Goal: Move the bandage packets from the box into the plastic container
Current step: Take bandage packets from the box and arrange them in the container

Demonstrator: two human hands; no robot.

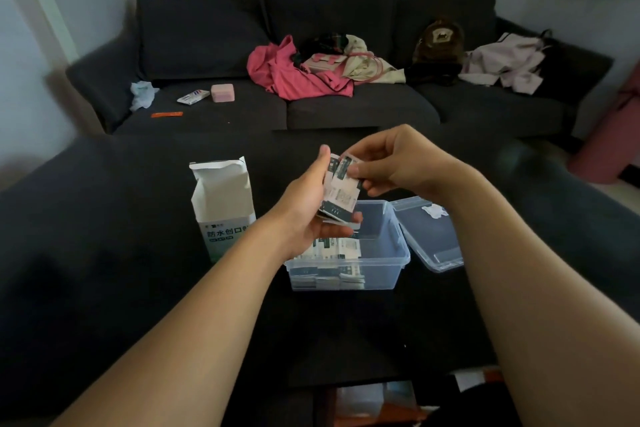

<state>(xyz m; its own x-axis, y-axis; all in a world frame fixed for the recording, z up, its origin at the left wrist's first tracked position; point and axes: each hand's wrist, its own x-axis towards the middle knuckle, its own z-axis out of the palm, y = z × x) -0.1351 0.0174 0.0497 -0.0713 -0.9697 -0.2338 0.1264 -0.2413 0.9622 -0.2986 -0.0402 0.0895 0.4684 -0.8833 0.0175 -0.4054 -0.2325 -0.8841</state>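
Observation:
A white bandage box (223, 204) stands upright with its top flaps open, left of centre on the dark surface. To its right sits a clear plastic container (388, 253) with several bandage packets (332, 250) lying in its near left part. Above the container my left hand (311, 208) grips a small stack of packets (341, 198). My right hand (384, 163) pinches the top packet of that stack between thumb and fingers.
The container's clear lid (429, 232) lies just right of it. Behind is a dark sofa (207, 31) with pink clothes (294, 73), a pink case (222, 93), a small packet (193, 96) and a brown plush bag (440, 42). Items sit below the near edge.

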